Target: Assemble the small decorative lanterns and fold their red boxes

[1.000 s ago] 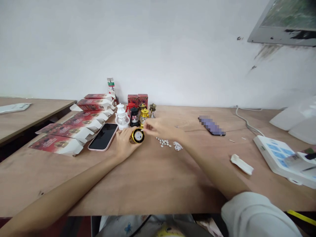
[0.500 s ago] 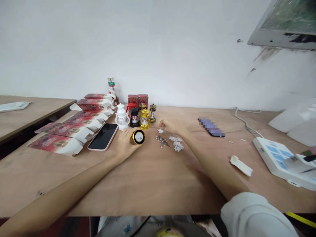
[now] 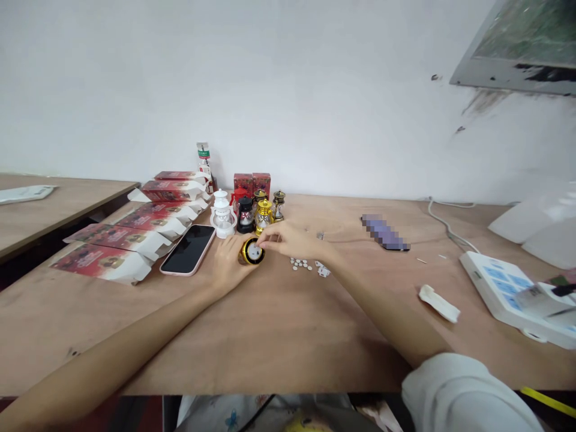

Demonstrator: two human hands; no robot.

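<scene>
My left hand (image 3: pixel 229 259) grips a small gold lantern (image 3: pixel 251 252) lying on its side, its round white-and-black base facing me. My right hand (image 3: pixel 291 240) is pinched at that base, fingertips touching it; what they hold is too small to make out. Just right of it lie several small white button cells (image 3: pixel 300 264) and white tabs (image 3: pixel 323 270) on the wooden table (image 3: pixel 279 324). Behind stand white (image 3: pixel 222 213), black (image 3: pixel 245 213) and gold (image 3: pixel 264 216) mini lanterns.
Flat red-and-white boxes (image 3: pixel 135 231) lie fanned at left beside a black phone (image 3: pixel 189 248). Two red boxes (image 3: pixel 251 182) and a bottle (image 3: pixel 203 161) stand by the wall. A blurred dark item (image 3: pixel 385 232), a white scrap (image 3: pixel 439 303) and a white device (image 3: pixel 517 288) lie right.
My right hand went right to the pile of cells and tabs, then came back left to the base of the lantern held in my left hand.
</scene>
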